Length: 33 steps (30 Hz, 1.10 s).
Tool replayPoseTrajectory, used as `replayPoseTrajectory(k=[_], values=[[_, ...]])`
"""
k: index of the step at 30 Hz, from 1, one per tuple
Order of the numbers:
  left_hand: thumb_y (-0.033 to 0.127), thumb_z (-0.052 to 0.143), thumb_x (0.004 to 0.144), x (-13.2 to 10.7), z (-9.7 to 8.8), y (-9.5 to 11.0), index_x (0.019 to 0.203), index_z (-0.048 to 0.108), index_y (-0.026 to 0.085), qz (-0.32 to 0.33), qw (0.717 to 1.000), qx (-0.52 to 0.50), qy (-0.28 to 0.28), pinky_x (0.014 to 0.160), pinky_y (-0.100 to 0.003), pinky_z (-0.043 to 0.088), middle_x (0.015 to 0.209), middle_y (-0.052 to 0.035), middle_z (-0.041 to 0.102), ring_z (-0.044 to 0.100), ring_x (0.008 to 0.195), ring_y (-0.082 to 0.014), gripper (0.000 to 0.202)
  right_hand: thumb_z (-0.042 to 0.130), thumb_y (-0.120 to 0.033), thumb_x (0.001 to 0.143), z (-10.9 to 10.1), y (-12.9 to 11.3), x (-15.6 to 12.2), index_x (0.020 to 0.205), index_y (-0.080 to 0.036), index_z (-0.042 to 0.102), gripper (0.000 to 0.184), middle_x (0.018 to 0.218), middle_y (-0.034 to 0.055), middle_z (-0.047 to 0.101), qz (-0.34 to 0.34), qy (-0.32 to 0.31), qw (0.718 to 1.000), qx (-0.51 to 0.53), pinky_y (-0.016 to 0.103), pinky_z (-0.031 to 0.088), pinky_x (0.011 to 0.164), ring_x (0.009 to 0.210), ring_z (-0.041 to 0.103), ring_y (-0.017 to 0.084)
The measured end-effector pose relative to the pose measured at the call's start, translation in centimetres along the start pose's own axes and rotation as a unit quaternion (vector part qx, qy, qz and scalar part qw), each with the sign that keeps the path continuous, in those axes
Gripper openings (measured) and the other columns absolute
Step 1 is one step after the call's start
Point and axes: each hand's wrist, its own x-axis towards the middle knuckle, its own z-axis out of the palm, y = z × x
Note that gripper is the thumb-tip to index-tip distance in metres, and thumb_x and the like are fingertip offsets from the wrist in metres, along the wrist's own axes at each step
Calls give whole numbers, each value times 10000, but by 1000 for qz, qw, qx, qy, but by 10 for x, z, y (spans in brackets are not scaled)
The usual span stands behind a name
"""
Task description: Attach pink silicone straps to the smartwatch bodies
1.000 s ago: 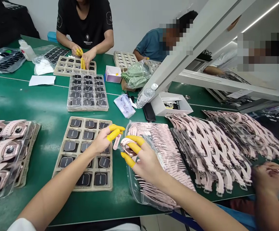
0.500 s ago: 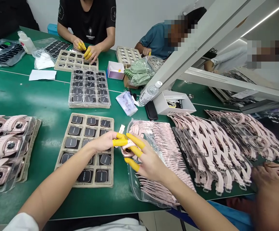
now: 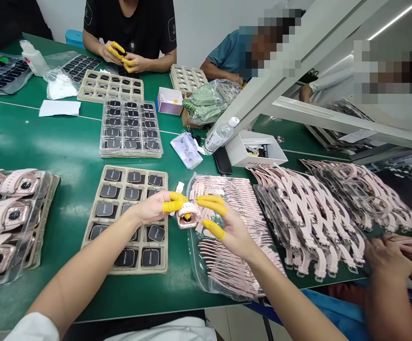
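A pink smartwatch [image 3: 188, 219] with part of its strap looped over the case is pinched in the yellow-cotted fingers of my left hand [image 3: 156, 207]. Just right of the watch, my right hand [image 3: 227, 222] has its fingers apart and holds nothing. Beneath that hand lies a plastic bag of pink watch straps [image 3: 230, 199], packed in rows. A beige tray [image 3: 120, 237] of dark square watch faces sits under my left hand, partly covered by it.
Finished-looking pink watches lie in a clear tray [image 3: 45, 189] at left. Stacked strapped watches [image 3: 308, 218] fill the right side, near a co-worker's hands [image 3: 390, 255]. A bottle [image 3: 222, 136], white box [image 3: 257, 149] and tray stack [image 3: 131, 154] stand farther back. Two people work across the table.
My right hand has come off the watch and moved right, its fingers spreading. My left hand still holds the watch. The person opposite has lifted their hands from the tray.
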Motion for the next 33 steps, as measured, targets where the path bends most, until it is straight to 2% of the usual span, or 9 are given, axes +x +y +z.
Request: replayPoseTrajectory(k=[2,5,11,15,19,23,27,33], values=[[555,911,744,0,2,1,834,733,132,8,999,28,-23,812,-281,478,856,-42,654,591,793,-139,467,668,-346,1012,3,0,5,1326,-307,660,317,1312,89,702,-1,-35,998,46,491,554,1063,1235,664,270],[583,869,777,1,4,6,799,722,134,16,996,84,-33,844,-313,469,876,-51,641,590,829,-163,473,679,-359,1008,8,0,7,1248,-288,667,251,1218,84,726,-6,-26,996,91,455,586,995,1133,697,253],[633,782,825,1,9,12,707,665,140,-44,975,216,-33,731,-291,443,778,-21,609,554,732,-144,520,689,-348,998,21,0,-3,1185,-256,655,210,1136,85,739,23,-19,997,70,420,602,914,1055,713,256],[636,790,820,2,14,8,742,670,135,-72,975,210,-31,689,-268,453,710,-10,628,561,679,-125,521,693,-313,993,27,-1,-7,1235,-253,628,258,1098,78,720,40,-22,998,53,389,592,837,975,701,240],[695,813,760,4,17,7,720,650,135,-82,975,206,-14,650,-252,443,676,-1,623,543,645,-111,584,693,-288,991,28,-3,-4,1167,-246,641,188,969,50,680,4,-13,1000,16,365,547,741,860,652,222],[756,814,714,6,19,6,710,632,135,-55,985,162,-6,633,-253,446,665,-1,605,534,622,-108,648,641,-318,1025,29,-4,1,1139,-239,614,141,981,56,661,-8,14,999,42,373,556,762,886,656,223],[735,828,722,5,17,5,709,624,132,-39,989,142,-22,642,-254,456,688,-3,599,522,620,-101,637,607,-378,1045,33,-3,-1,1154,-243,587,175,1001,65,670,-21,32,998,45,388,574,783,918,671,234],[686,799,790,3,17,7,789,674,133,-58,981,185,-28,721,-282,471,780,-39,664,592,726,-144,567,600,-344,1045,30,-2,-5,1182,-253,602,165,963,59,694,-29,35,999,15,395,578,765,893,684,238]])
